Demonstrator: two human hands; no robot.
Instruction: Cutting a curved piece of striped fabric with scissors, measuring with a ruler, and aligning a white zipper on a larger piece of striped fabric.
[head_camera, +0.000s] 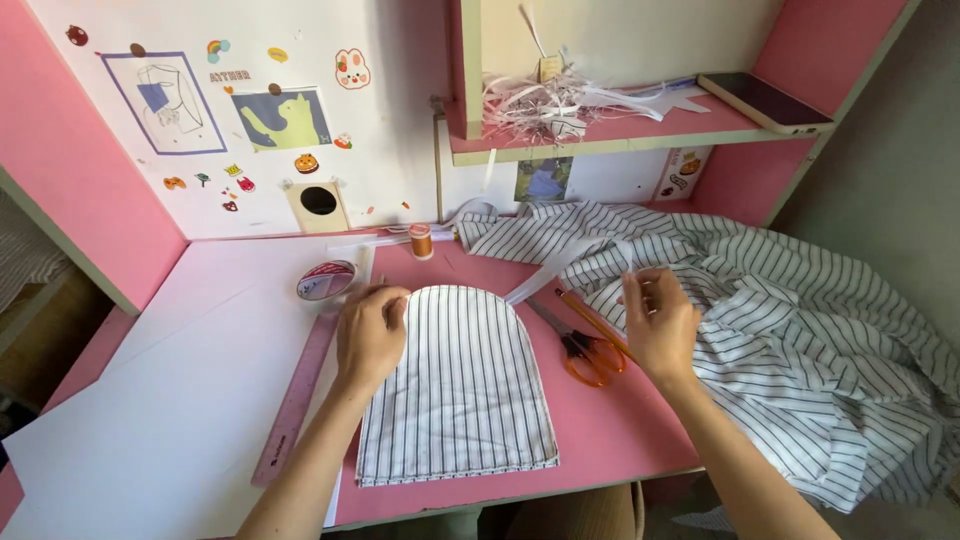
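**Arched piece cut and lying flat; the rest of the cloth not yet touched**

My left hand (370, 335) lies open and flat on the upper left edge of the striped arched piece (460, 390), palm down, pinning it to the pink worktop (610, 430); my right hand (658, 322) is raised at centre right of the frame, fingers pinched together as if on something thin, though I cannot tell what, if anything, is between them.

As I judge it, the cutting of this piece is done: it sits apart from the big striped cloth (800, 340) heaped at the right; its edges look clean; the orange-handled scissors (585, 350) lie down, closed, between the piece and my right hand. No stitching shows on it that I can make out, so joining or hemming seems left to do; the orange thread spool (421, 241) stands upright near the back wall, well apart from my hands.

The piece lies in the lower middle of the frame, just right of the pink ruler (295, 400); it is white with thin dark stripes running top to bottom, rounded at the far end, straight at the near end, smooth and without wrinkles; it may be doubled, I cannot tell. A roll of tape (326, 280) rests near its upper left.
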